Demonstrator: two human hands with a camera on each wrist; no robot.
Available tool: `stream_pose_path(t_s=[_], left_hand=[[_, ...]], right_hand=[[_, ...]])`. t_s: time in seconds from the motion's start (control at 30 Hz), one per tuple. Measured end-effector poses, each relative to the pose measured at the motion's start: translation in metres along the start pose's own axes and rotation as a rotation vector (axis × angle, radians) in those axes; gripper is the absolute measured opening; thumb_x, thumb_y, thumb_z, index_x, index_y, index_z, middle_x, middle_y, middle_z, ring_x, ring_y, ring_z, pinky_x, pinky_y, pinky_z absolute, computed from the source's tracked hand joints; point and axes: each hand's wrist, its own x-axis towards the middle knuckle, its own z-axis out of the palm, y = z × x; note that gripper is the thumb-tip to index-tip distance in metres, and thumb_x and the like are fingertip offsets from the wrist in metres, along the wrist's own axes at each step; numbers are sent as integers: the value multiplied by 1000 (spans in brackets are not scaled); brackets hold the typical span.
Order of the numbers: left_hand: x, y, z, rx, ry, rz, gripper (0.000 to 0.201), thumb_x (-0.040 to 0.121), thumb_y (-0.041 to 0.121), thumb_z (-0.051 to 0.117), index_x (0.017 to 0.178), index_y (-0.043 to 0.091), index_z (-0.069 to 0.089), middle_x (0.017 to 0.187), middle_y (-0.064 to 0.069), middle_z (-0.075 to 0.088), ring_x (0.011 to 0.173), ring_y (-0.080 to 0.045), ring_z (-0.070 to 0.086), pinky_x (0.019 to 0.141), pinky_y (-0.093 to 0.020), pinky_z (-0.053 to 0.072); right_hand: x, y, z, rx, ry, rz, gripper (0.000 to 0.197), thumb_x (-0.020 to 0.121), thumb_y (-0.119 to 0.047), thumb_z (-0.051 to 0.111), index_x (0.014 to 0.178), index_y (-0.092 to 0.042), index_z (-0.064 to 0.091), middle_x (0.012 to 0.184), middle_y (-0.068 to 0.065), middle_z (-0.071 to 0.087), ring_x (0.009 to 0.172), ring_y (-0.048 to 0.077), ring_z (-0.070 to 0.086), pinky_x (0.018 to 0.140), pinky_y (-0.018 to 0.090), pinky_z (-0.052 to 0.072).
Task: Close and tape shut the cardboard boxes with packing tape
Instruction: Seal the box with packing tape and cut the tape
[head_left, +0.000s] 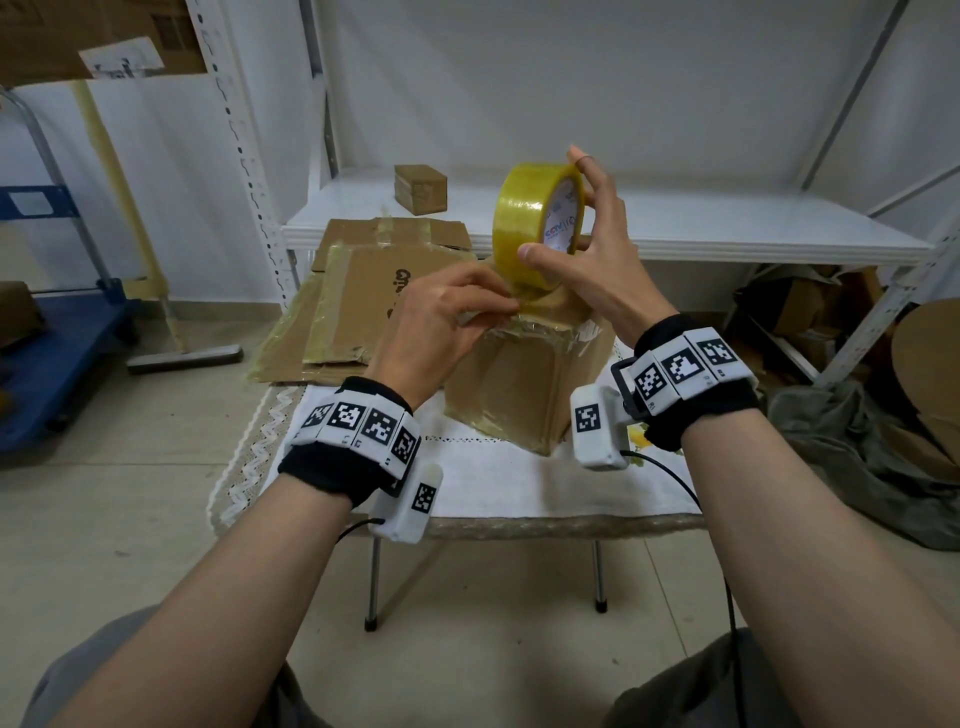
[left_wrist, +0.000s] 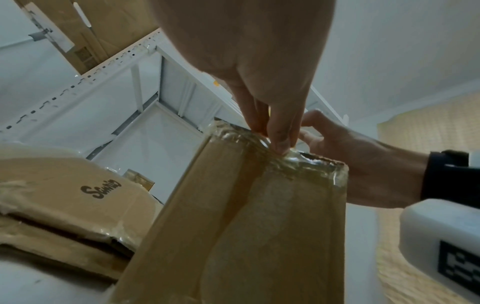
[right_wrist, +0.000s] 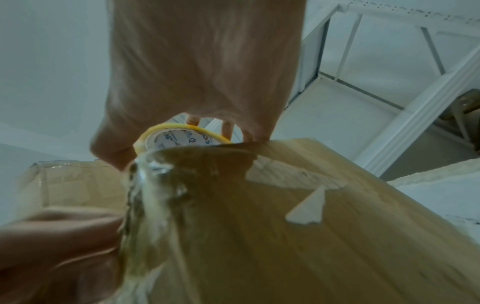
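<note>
Head view: box (head_left: 524, 384) sat on the desk (head_left: 519, 488), on a white cloth, already wrapped in a lot of old tape. Right hand (head_left: 587, 260) held the tape roll (head_left: 537, 228) upright just above the box's top far edge, thumb on the outer face, fingers curled round the core side. Left hand (head_left: 441, 317) was pinching the free tape end down at the top edge of the box, right under the roll. Flattened cardboard (head_left: 374, 296) lay behind the box, and a small box (head_left: 421, 188) sat on the shelf (head_left: 675, 218) further back.

Left wrist view: left fingertips (left_wrist: 281, 144) pressed crinkled tape onto the box's (left_wrist: 246, 216) top rim. Contact looked firm. The right hand (left_wrist: 345, 162) was visible behind the rim; the roll wasn't visible here.

Right wrist view: the roll (right_wrist: 179, 137) was gripped in the right hand (right_wrist: 202, 72), just past the box (right_wrist: 285, 236) top. A blurred left finger (right_wrist: 59, 236) sat against the glossy tape strip on the near corner. Can't tell whether the flaps were fully shut.

Step, as I read it: anchoring the tape start on the box top. Next move probably calls for keeping the anchor pinned with the left hand while the right pulls the roll across the seam under steady tension, then smoothing down and tearing off.
</note>
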Motion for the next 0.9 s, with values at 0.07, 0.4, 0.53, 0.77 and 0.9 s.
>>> stream_pose_path(t_s=[0.07, 0.4, 0.53, 0.77, 0.9], left_hand=[[0, -1, 0, 18, -9, 12, 19, 78, 9, 81, 97, 11, 80, 98, -1, 76, 86, -15, 71, 81, -33, 58], [-5, -2, 2, 48, -5, 25, 27, 84, 11, 76, 110, 15, 74, 106, 1, 74, 97, -15, 73, 86, -38, 60], [-9, -7, 7, 89, -17, 30, 24, 86, 15, 75, 109, 18, 75, 109, 2, 74, 103, -16, 72, 87, -40, 59], [-9, -4, 7, 81, 7, 33, 23, 85, 12, 75, 107, 18, 76, 105, 4, 75, 100, -12, 72, 87, -36, 59], [-8, -3, 7, 47, 2, 27, 23, 84, 9, 76, 105, 18, 78, 106, 4, 75, 101, -11, 72, 89, -35, 59]], right_hand=[[0, 0, -1, -35, -25, 7, 105, 73, -39, 85, 156, -38, 21, 141, -5, 27, 135, 14, 33, 114, 50, 41], [-1, -7, -5, 4, -99, 21, 110, 72, -27, 92, 155, -35, 20, 142, -1, 38, 132, 25, 50, 106, 42, 51], [4, -7, -10, -15, -120, -43, 111, 68, -25, 93, 153, -37, 23, 148, -2, 37, 135, 23, 45, 99, 27, 51], [8, 1, -12, -77, -89, -193, 114, 65, -22, 94, 155, -23, 25, 156, -4, 32, 142, 10, 36, 112, 28, 43], [8, 16, -13, -108, 7, -264, 114, 62, -21, 93, 155, -15, 26, 157, -2, 30, 145, 13, 34, 117, 42, 38]])
